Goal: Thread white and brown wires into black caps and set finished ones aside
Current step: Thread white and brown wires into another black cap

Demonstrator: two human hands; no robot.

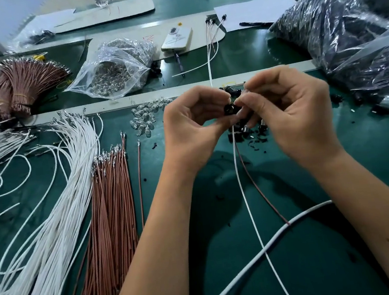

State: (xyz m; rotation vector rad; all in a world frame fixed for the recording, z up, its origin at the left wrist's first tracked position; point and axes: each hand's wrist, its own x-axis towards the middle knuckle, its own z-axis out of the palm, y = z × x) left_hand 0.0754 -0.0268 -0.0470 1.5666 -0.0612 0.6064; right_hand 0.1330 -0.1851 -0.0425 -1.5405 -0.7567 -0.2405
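My left hand [194, 121] pinches a black cap [230, 109] between thumb and fingers, held above the green table. My right hand [290, 112] meets it from the right, its fingertips pinched at the cap's side. A white wire [249, 204] and a brown wire [261, 190] hang down from the cap toward me. Loose black caps [246, 132] lie on the table just under my hands. Finished wired caps [212, 26] lie farther back by a phone.
White wires [59, 208] fan across the left, with a bundle of brown wires [112, 214] beside them. Small clear bulbs [142, 122] lie left of my hands. A clear bag of bulbs [114, 69] and a large bag of black parts [344, 33] sit behind. A thick white cable [280, 231] crosses the front.
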